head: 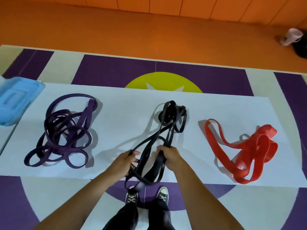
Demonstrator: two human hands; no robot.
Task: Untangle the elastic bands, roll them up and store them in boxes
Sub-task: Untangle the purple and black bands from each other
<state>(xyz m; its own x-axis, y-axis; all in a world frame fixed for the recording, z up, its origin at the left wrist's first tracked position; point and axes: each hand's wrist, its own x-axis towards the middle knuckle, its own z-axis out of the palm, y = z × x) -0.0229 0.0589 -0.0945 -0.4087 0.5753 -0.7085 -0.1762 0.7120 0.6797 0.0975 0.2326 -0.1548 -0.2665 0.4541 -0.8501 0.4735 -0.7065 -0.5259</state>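
Three tangled heaps of elastic bands lie on a white table. The purple bands are at the left, the red bands at the right. The black bands are in the middle, with part of the tangle pulled toward the near edge and hanging over it. My left hand grips some black strands at the near edge. My right hand grips a bunch of black strands just beside it. A light blue box with its lid on sits at the table's far left corner.
My two feet in dark sneakers stand on a purple and white floor mat below the table edge. An orange floor lies beyond the table. A white and black object lies on the floor at the far right.
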